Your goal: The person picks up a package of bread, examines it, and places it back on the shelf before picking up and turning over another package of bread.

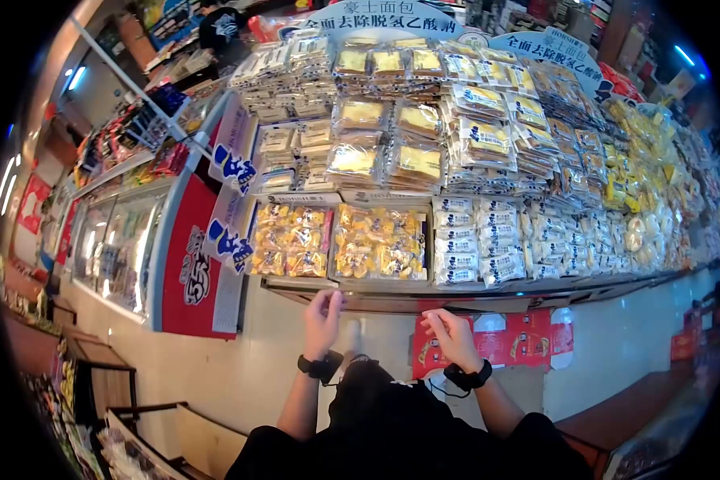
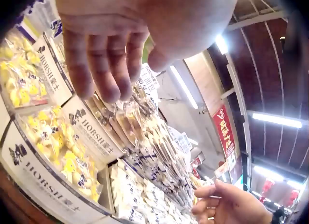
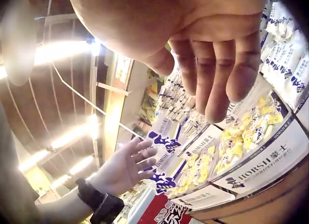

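Both hands are raised in front of the display stand, with nothing held in either. My left hand is nearest the boxes of small yellow packets; in the left wrist view its relaxed fingers hang across the box fronts. To the right, my right hand is in front of the stand's lower edge, below the white-wrapped packets. Its fingers are slightly bent in the right wrist view. Each wrist wears a dark strapped device. Behind the boxes rise stacks of clear-wrapped sliced bread.
A red-sided glass freezer stands left of the display. Red printed cardboard lies on the tiled floor in front. A brown bench is at lower right, and a wooden chair at lower left. Another person is far back.
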`<state>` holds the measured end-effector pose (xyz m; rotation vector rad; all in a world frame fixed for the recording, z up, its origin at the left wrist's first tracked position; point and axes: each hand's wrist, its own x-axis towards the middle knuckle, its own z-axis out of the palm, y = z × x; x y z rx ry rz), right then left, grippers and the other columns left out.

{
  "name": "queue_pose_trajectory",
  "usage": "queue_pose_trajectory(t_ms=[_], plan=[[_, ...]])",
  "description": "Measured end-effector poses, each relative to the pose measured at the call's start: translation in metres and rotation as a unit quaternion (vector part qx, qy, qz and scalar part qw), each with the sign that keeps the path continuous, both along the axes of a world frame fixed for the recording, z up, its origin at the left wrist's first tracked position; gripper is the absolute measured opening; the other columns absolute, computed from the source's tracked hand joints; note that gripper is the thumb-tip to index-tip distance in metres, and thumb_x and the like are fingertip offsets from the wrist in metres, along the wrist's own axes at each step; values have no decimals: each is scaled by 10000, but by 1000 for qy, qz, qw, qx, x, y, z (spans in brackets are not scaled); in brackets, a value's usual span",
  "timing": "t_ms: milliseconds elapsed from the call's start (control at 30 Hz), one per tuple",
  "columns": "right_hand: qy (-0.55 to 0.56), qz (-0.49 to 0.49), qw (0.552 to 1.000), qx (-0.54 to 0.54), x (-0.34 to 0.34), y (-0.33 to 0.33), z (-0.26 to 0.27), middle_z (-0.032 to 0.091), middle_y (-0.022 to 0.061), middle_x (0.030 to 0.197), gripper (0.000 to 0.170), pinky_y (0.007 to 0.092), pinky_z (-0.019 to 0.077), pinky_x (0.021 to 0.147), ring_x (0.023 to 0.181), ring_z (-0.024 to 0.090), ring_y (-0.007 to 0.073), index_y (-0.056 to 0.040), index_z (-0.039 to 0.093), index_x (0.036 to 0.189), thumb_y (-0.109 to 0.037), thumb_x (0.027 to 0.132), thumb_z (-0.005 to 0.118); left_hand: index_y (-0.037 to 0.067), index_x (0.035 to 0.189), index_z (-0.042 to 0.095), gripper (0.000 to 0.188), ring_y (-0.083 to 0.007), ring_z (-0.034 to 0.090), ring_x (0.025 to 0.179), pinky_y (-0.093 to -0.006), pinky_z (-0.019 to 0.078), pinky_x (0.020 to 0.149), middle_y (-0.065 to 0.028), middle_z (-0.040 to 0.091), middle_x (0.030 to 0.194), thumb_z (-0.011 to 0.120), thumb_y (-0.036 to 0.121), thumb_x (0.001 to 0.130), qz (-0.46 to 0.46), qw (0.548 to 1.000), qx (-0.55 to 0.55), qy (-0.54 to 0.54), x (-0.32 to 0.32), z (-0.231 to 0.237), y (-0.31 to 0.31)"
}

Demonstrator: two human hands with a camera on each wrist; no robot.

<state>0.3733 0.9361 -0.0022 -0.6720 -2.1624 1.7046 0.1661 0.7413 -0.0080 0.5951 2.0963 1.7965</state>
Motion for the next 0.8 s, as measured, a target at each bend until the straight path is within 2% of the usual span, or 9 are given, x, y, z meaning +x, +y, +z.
queue_pose_trajectory(t_ms=[67, 167, 200, 333, 367, 433, 567, 667, 800], plan=[[-41, -3, 999, -3, -22, -10, -5, 700, 92, 917, 291, 251, 521, 681, 751, 652, 120, 35, 621, 1140, -193, 1031, 476, -63, 1064, 622, 266, -151, 673, 882, -283, 527, 778, -122, 705, 932, 562, 187, 997, -13, 999, 35, -33, -40, -3, -6], [-33, -72, 997, -13, -53, -18, -18, 698, 93, 909, 268, 275, 540, 703, 754, 659, 126, 26, 613, 1159, -161, 1027, 474, -13, 1007, 625, 296, -105, 575, 739, -249, 479, 663, -35, 631, 848, 531, 267, 1016, 5, 994, 89, -60, -106, -31, -10], [-4, -125, 992, 33, -65, -25, -42, 678, 157, 835, 279, 381, 507, 670, 736, 661, 259, -16, 644, 1065, -260, 1002, 524, 3, 994, 615, 281, -111, 580, 768, -247, 476, 663, -39, 627, 875, 516, 264, 1024, -10, 986, 94, -139, -133, -48, -15], [-85, -166, 976, 117, -116, -53, -19, 642, 233, 844, 450, 466, 480, 705, 824, 611, 432, 1, 631, 974, -410, 1018, 453, -16, 1067, 585, 294, -143, 625, 828, -261, 500, 728, -96, 658, 955, 499, 263, 1030, -89, 992, -3, -88, -187, -25, -1], [-87, -168, 978, 86, -129, -62, -9, 641, 240, 874, 458, 474, 478, 718, 855, 602, 440, -1, 628, 984, -417, 1021, 440, -49, 1277, 556, 526, -284, 598, 1004, -381, 515, 791, -231, 586, 1222, 534, 397, 999, -94, 982, -50, -159, -188, -5, 2], [-70, -178, 976, 106, -146, -73, 9, 637, 243, 894, 440, 472, 479, 713, 867, 608, 430, 0, 620, 990, -401, 1024, 440, -80, 1289, 541, 607, -299, 603, 1007, -403, 508, 818, -245, 577, 1242, 552, 443, 981, -153, 981, -117, -22, -196, 16, 10], [-94, -175, 971, 133, -158, -91, 24, 640, 237, 904, 428, 457, 481, 709, 862, 610, 423, -7, 621, 1017, -391, 1029, 432, -74, 1219, 579, 565, -362, 542, 1122, -422, 435, 956, -260, 575, 1251, 521, 442, 995, -277, 936, -217, 5, -185, 71, 24], [-106, -190, 966, 141, -159, -102, 33, 642, 232, 883, 429, 441, 483, 709, 854, 614, 412, -11, 630, 1015, -388, 1033, 425, -72, 1103, 588, 485, -341, 584, 932, -421, 478, 775, -242, 596, 1156, 545, 399, 998, -319, 942, -90, 48, -181, 19, 32], [-85, -241, 962, 94, -152, -114, 41, 655, 218, 865, 473, 433, 485, 742, 857, 625, 394, -11, 664, 948, -398, 1035, 407, -7, 1046, 588, 200, -156, 636, 793, -262, 497, 711, -87, 666, 941, 545, 184, 1003, -426, 897, -9, -114, -167, -12, 44]])
